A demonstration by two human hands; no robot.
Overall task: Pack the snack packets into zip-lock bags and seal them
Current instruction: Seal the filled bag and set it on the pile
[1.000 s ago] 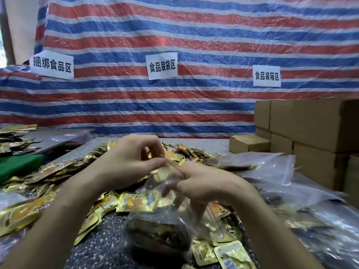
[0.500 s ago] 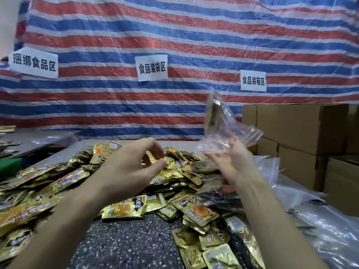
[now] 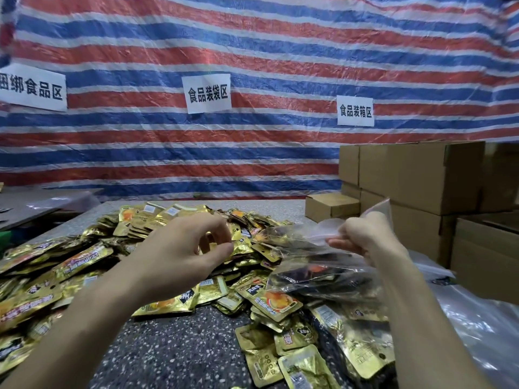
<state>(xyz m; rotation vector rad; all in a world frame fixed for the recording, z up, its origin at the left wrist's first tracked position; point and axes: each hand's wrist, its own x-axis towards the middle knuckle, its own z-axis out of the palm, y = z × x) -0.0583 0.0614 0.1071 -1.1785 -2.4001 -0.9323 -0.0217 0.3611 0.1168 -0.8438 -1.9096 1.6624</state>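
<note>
Big striped tarp (image 3: 252, 51) fills the back from 10 to 2 o'clock, with a stack of boxes (image 3: 421, 175) at 3. The speckled table (image 3: 174, 346) shows bare at 6, and the heap of gold snack packets (image 3: 84, 265) sprawls from 9 through the middle. A few filled bags (image 3: 323, 276) lie around 4 o'clock, touching the heap. The right hand (image 3: 365, 240) at 3 pinches a clear bag (image 3: 327, 227) near its top edge, fingers curled on the plastic; the bag looks empty to me. The left hand (image 3: 179, 256) hovers over the heap dead centre, fingers loosely curled, thumb near forefinger, nothing in it that I can see. I reckon a fresh bag is starting, so next the mouth needs pulling open, then a grab of packets.
</note>
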